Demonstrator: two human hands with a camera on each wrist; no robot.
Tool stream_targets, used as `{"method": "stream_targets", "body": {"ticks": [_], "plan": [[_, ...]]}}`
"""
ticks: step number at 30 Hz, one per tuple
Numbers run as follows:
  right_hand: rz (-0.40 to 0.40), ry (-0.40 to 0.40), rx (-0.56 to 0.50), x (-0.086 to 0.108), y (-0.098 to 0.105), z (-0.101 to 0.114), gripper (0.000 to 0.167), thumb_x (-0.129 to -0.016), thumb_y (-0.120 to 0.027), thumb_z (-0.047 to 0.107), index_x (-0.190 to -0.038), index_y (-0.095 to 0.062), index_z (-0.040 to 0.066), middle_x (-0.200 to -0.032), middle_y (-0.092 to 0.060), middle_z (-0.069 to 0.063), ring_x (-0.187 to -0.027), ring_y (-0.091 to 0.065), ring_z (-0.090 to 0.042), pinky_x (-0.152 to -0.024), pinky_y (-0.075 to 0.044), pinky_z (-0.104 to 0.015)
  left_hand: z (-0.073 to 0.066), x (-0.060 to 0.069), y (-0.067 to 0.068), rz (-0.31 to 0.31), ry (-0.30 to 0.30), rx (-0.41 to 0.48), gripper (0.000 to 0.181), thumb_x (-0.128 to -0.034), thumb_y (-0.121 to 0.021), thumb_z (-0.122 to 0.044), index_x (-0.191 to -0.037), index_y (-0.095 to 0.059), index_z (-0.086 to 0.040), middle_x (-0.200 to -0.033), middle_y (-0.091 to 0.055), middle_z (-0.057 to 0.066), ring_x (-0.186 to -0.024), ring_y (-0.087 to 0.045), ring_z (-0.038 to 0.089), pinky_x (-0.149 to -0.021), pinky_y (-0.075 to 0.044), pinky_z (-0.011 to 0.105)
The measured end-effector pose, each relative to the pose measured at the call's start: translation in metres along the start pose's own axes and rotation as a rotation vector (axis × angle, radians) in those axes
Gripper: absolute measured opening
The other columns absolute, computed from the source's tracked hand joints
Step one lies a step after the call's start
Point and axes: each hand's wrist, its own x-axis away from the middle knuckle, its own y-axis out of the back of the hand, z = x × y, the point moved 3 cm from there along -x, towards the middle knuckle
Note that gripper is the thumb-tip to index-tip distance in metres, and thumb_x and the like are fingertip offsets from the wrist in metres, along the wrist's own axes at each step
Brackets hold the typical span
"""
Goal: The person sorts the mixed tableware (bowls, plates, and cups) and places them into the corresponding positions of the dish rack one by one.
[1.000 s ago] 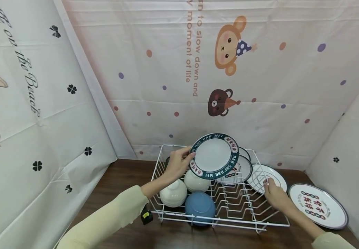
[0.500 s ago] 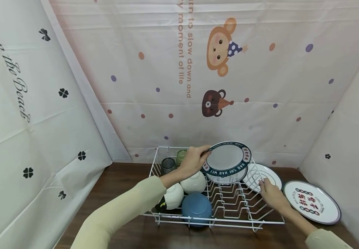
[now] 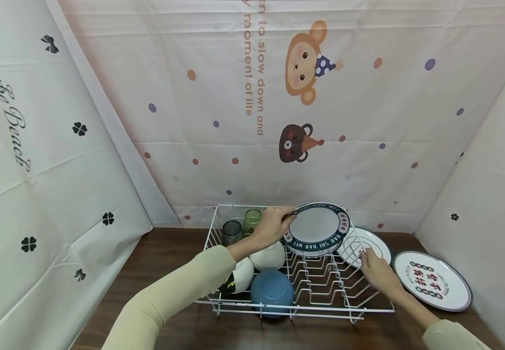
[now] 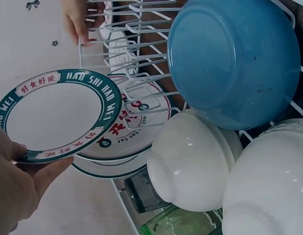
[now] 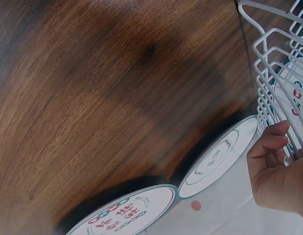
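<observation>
Left hand (image 3: 270,227) pinching green-rimmed plate (image 3: 315,224), right hand (image 3: 377,272) seemingly gripping rack (image 3: 322,308)

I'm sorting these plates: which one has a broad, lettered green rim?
The plate in the left grip; the other plates show only thin rims.

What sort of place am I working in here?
Probably a staged kitchen-style corner: a white wire dish rack stands on a wood-grain tabletop, with cartoon-printed sheeting behind it.
</observation>
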Motion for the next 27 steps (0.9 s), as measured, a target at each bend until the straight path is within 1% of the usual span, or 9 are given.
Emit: {"method": "stream_targets", "body": {"ticks": [2,5,7,12,16,19,22,25,27], "plan": [[0.002,-0.004,-0.003,0.000,0.000,0.001,0.033,-0.110,-0.025,0.022,-0.109,-0.044,-0.005,-0.068,-0.043,-0.005,-0.057,-0.045,-0.020,-0.051,-0.035,-0.033,0.001,0.001,-0.002,0.005,-0.005,-0.004,0.025,-0.1043,-0.057,-0.013,-0.124,-0.072,-0.007,-0.086,-0.076,0.011,-0.053,-0.047,0.001,-0.053,-0.036,0.014],[0.010,-0.013,-0.003,0.000,-0.002,0.001,0.033,-0.110,-0.025,0.022,-0.110,-0.044,-0.005,-0.068,-0.043,-0.005,-0.057,-0.045,-0.020,-0.051,-0.035,-0.033,0.000,0.003,-0.006,0.014,-0.017,0.000,0.026,-0.1037,-0.058,-0.012,-0.125,-0.072,-0.006,-0.086,-0.076,0.010,-0.052,-0.047,0.000,-0.052,-0.036,0.014],[0.014,-0.012,-0.008,0.001,-0.003,0.001,0.033,-0.110,-0.025,0.022,-0.110,-0.044,-0.005,-0.068,-0.042,-0.005,-0.057,-0.045,-0.019,-0.051,-0.035,-0.033,0.000,0.004,-0.008,0.023,-0.023,0.006,0.024,-0.1036,-0.058,-0.011,-0.121,-0.072,-0.005,-0.083,-0.075,0.010,-0.052,-0.046,0.000,-0.051,-0.034,0.013],[0.017,-0.009,-0.007,0.000,-0.004,0.001,0.034,-0.110,-0.025,0.022,-0.113,-0.044,-0.006,-0.068,-0.042,-0.005,-0.058,-0.046,-0.020,-0.052,-0.035,-0.033,0.002,0.007,-0.012,0.052,-0.005,0.012,0.022,-0.1037,-0.058,-0.010,-0.120,-0.072,-0.005,-0.086,-0.076,0.013,-0.051,-0.047,0.001,-0.052,-0.035,0.014],[0.018,-0.007,-0.014,-0.002,-0.004,0.002,0.032,-0.110,-0.026,0.021,-0.110,-0.044,-0.005,-0.068,-0.044,-0.005,-0.057,-0.047,-0.019,-0.051,-0.037,-0.033,0.004,0.007,-0.014,0.063,0.010,0.017,0.025,-0.1035,-0.058,-0.010,-0.123,-0.071,-0.004,-0.089,-0.077,0.013,-0.048,-0.045,0.000,-0.051,-0.035,0.013],[0.015,0.001,-0.018,-0.003,-0.002,0.002,0.030,-0.110,-0.026,0.021,-0.107,-0.044,-0.003,-0.068,-0.043,-0.005,-0.057,-0.046,-0.019,-0.051,-0.036,-0.033,0.004,0.006,-0.018,0.058,0.016,0.017,0.027,-0.1033,-0.058,-0.010,-0.126,-0.071,-0.004,-0.088,-0.077,0.013,-0.046,-0.044,0.000,-0.050,-0.034,0.013],[0.013,0.004,-0.015,-0.003,-0.001,0.001,0.030,-0.110,-0.025,0.021,-0.105,-0.043,-0.002,-0.069,-0.042,-0.005,-0.057,-0.044,-0.019,-0.051,-0.035,-0.033,0.005,0.004,-0.023,0.052,0.021,0.004,0.027,-0.1030,-0.059,-0.010,-0.127,-0.071,-0.003,-0.092,-0.078,0.014,-0.046,-0.043,0.000,-0.050,-0.033,0.013],[0.014,-0.006,-0.017,-0.003,0.000,0.001,0.029,-0.110,-0.025,0.021,-0.104,-0.043,-0.002,-0.070,-0.042,-0.006,-0.057,-0.044,-0.019,-0.051,-0.035,-0.033,0.006,0.003,-0.028,0.048,0.040,-0.006,0.026,-0.1024,-0.060,-0.010,-0.125,-0.072,-0.004,-0.098,-0.079,0.013,-0.047,-0.046,0.001,-0.050,-0.034,0.012],[0.021,-0.013,-0.020,-0.002,0.000,0.001,0.030,-0.110,-0.025,0.020,-0.106,-0.043,-0.003,-0.071,-0.043,-0.006,-0.058,-0.045,-0.019,-0.052,-0.036,-0.033,0.008,0.004,-0.031,0.052,0.061,-0.008,0.025,-0.1019,-0.060,-0.010,-0.123,-0.073,-0.004,-0.099,-0.079,0.013,-0.049,-0.052,0.004,-0.051,-0.036,0.012]]}}
